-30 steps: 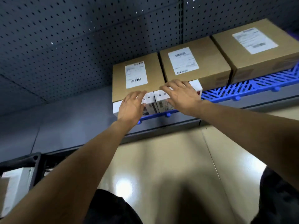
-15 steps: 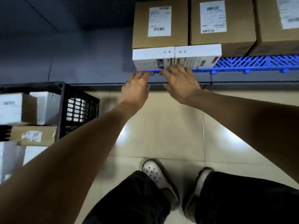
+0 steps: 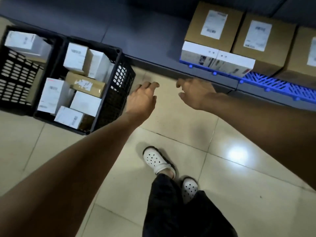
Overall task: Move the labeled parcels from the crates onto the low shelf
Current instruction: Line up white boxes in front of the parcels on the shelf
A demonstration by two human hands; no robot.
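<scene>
The rightmost brown parcel (image 3: pixel 299 65) is cut off; its label (image 3: pixel 312 52) blurs unreadably.

Two black crates (image 3: pixel 118 93), three brown cartons (image 3: pixel 213 23) and two white boxes (image 3: pixel 200 52) on the shelf (image 3: pixel 145 36), two clogs (image 3: pixel 155 159)

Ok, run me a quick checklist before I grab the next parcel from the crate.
1. Left hand free: ok, open, holds nothing.
2. Right hand free: ok, open, holds nothing.
3. Parcels in the near crate: ok, several lie there.
4. Room on the shelf: ok, bare stretch left of the white boxes.
5. Labels readable: cannot tell, blurred.
</scene>
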